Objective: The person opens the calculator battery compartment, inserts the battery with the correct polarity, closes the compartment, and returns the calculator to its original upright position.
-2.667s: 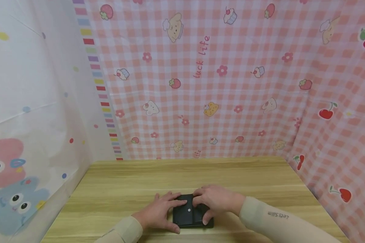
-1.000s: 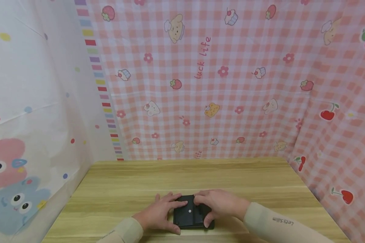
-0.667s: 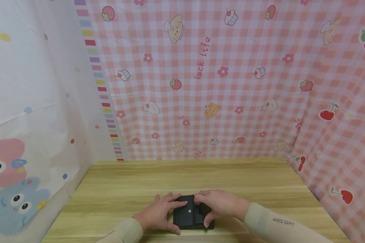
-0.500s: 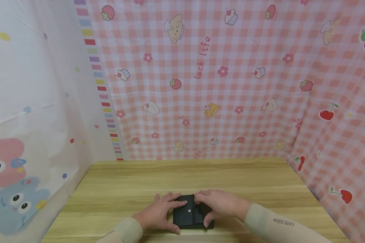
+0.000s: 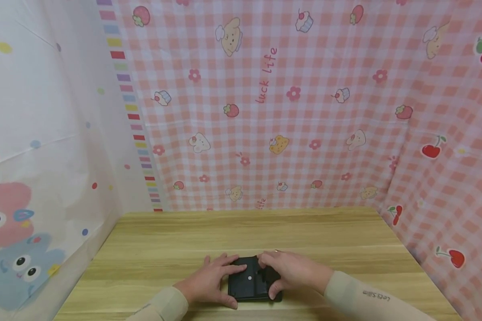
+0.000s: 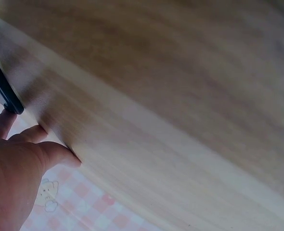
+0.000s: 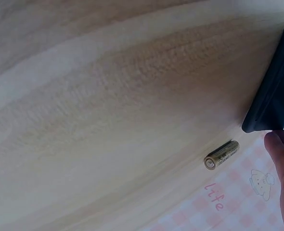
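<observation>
A flat black case (image 5: 241, 285) that looks like a wallet, with a round silver stud, lies near the table's front. My left hand (image 5: 209, 281) rests at its left side, fingers spread, index finger over its top and thumb by the near left corner. My right hand (image 5: 289, 274) covers the right part, fingers curled against its thumb as it grips a dark raised piece beside the studded panel. In the right wrist view, the case's thick dark edge (image 7: 272, 91) stands by my fingertips; a gold battery (image 7: 221, 155) lies close by. My right palm hides part of the case.
The wood-grain table (image 5: 176, 236) stretches behind and to both sides of my hands. A pink checked cloth (image 5: 249, 125) hangs along the back and right, and a white cartoon-printed cloth (image 5: 56, 133) hangs on the left.
My right hand has shifted slightly right, and a dark piece beside the studded panel stands more raised under its fingers. My left hand has stayed in place on the case.
</observation>
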Demonstrator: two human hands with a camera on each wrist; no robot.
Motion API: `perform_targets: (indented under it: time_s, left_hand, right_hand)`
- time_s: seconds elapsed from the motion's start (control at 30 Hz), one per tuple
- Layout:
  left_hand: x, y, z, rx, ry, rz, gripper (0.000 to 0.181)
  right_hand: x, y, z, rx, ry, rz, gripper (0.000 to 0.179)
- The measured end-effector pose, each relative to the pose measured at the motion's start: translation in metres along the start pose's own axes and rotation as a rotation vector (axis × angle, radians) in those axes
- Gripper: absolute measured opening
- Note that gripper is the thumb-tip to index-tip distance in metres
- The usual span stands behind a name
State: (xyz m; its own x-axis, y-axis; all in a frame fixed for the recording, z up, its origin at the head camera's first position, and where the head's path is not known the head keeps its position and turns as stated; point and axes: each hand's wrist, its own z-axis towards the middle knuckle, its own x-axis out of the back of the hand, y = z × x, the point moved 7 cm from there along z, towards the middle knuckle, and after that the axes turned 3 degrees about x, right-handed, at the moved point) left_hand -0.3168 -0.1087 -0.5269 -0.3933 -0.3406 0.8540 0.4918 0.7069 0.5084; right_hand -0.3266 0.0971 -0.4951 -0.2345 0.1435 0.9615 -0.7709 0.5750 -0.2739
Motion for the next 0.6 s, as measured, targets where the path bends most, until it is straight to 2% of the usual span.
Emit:
perform_targets:
  time_s: [0.33,0.6]
  left_hand:
    - [-0.001,-0.003,0.001,0.007,-0.003,0.008,0.091]
    - [0.000,-0.001,-0.001,0.001,-0.001,0.008,0.092]
  right_hand:
    - [-0.002,0.001,-0.004,0.007,0.032,0.014,0.063]
    - [0.002,-0.003,-0.011,0.075,0.143,-0.067,0.063]
